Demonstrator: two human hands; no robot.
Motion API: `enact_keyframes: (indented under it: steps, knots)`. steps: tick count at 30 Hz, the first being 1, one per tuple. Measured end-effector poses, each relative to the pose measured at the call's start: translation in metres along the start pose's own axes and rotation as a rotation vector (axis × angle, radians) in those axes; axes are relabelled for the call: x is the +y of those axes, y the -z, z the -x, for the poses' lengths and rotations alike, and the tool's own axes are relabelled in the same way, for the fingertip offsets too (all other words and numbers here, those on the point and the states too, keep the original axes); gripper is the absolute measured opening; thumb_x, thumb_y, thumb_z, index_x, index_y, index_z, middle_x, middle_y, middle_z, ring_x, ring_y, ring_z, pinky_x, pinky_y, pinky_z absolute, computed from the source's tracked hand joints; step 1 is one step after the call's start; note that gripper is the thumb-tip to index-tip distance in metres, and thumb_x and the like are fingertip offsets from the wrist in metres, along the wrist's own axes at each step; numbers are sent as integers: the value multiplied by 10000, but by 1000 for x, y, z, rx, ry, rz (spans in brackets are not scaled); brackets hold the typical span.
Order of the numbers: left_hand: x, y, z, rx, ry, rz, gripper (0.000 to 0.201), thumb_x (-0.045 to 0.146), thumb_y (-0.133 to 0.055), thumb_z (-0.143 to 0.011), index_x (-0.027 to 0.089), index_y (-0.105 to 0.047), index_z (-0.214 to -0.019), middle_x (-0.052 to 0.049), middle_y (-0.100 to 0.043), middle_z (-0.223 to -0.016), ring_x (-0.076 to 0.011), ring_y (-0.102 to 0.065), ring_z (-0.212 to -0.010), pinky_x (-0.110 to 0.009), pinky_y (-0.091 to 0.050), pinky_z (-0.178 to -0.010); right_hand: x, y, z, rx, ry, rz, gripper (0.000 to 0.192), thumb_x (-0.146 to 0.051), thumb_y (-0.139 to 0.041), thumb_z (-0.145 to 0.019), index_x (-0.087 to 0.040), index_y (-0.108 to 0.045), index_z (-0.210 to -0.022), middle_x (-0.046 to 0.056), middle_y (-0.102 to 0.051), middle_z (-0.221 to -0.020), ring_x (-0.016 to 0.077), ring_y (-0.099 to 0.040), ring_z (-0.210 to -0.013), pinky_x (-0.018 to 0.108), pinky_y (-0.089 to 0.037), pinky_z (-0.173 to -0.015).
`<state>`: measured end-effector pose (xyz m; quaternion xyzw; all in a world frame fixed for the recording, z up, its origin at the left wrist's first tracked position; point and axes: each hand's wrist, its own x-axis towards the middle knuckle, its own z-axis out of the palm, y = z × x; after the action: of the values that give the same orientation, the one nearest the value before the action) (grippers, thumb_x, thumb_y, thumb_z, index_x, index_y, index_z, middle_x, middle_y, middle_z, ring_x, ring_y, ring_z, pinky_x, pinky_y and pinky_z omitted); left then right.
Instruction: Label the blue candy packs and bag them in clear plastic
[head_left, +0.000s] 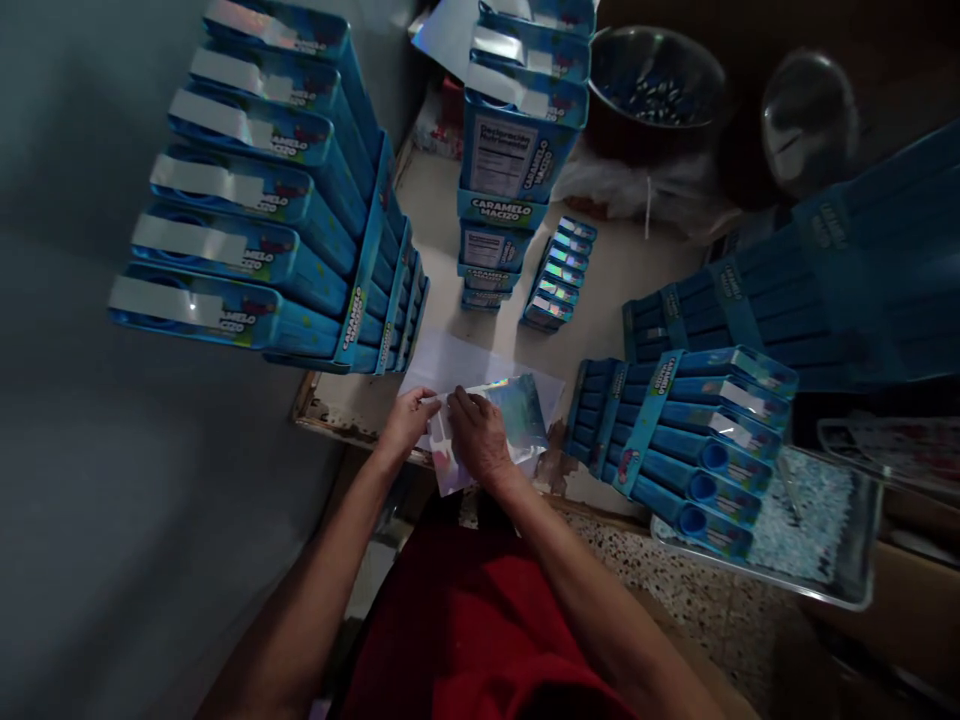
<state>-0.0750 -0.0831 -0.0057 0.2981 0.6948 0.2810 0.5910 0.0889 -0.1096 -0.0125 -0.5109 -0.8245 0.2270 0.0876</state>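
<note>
And here both arms point(574, 575) are slanting inward, the left hand point(406, 420) is pinching thumb against forefinger, and right beside it the right hand point(482, 440) is curling its fingers, back facing up!

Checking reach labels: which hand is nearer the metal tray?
Right. The right hand, at the shiny sheet, is left of the metal tray; the left hand, at the sheet's edge, is farther left.
</note>
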Motion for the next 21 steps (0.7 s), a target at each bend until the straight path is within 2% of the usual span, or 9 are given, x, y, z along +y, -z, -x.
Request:
enact_keyframes:
  steps: [3,7,10,12,13,15,17,19,21]
  knots:
    - [-2,7,2,0,0,-37,400,510,-684,-651,189,-617,-881,27,-577,-607,-152,-531,-526,-258,-409,-522,-5,2,10,11,-17,5,347,-238,-514,-1056,-184,-605,-1387,116,-627,-1455,283,-531,-1248,437,-380,-1040]
    - [-4,14,1,64,-58,-141,310,454,-660,-700,191,-640,-862,35,-544,-597,-148,-499,-547,-245,-347,-534,-9,14,17,22,-45,16,308,-229,-518,-1041,-231,-660,-1314,104,-736,-1160,282,-574,-1110,447,-357,-979]
    - [-5,13,-6,140,-109,-237,223,389,-632,-761,195,-655,-869,28,-534,-600,-163,-495,-579,-262,-344,-573,-15,30,24,12,-110,33,250,-252,-506,-1033,-243,-743,-1109,88,-727,-927,272,-596,-954,425,-359,-896]
    - [-4,11,-10,198,-164,-337,178,340,-617,-804,195,-671,-894,-2,-589,-652,-192,-547,-646,-287,-395,-645,-20,44,33,46,-202,-37,240,-258,-517,-1018,-237,-757,-1010,74,-714,-856,246,-604,-870,389,-374,-845]
    - [-3,9,-9,228,-214,-389,187,318,-623,-816,192,-683,-939,-34,-653,-738,-217,-596,-727,-306,-431,-709,-23,52,40,84,-278,-120,228,-265,-531,-1006,-231,-757,-997,62,-711,-838,228,-606,-832,365,-388,-816]
    - [2,2,0,297,-355,-457,288,310,-667,-818,184,-693,-1076,-121,-733,-1054,-282,-646,-1014,-357,-464,-898,-28,70,53,168,-487,-363,219,-331,-565,-984,-219,-754,-988,26,-684,-773,190,-594,-733,311,-413,-722]
    - [9,-8,19,328,-454,-433,374,365,-722,-814,187,-697,-1142,-160,-689,-1280,-321,-583,-1232,-398,-437,-1037,-30,89,68,219,-687,-635,264,-428,-603,-946,-207,-748,-950,-15,-624,-687,158,-548,-630,270,-410,-620]
    - [16,-19,44,191,-394,-279,387,495,-695,-857,189,-727,-1091,-156,-706,-1251,-319,-604,-1216,-413,-466,-1031,-29,107,81,232,-809,-843,297,-480,-654,-890,-196,-740,-897,-40,-568,-632,139,-504,-575,249,-395,-564]
    - [24,-32,67,-84,-209,-34,500,622,-627,-888,179,-742,-1089,-147,-746,-1146,-287,-679,-1077,-397,-530,-933,-27,122,93,239,-860,-960,292,-478,-700,-845,-188,-730,-863,-49,-537,-612,127,-475,-557,237,-383,-543]
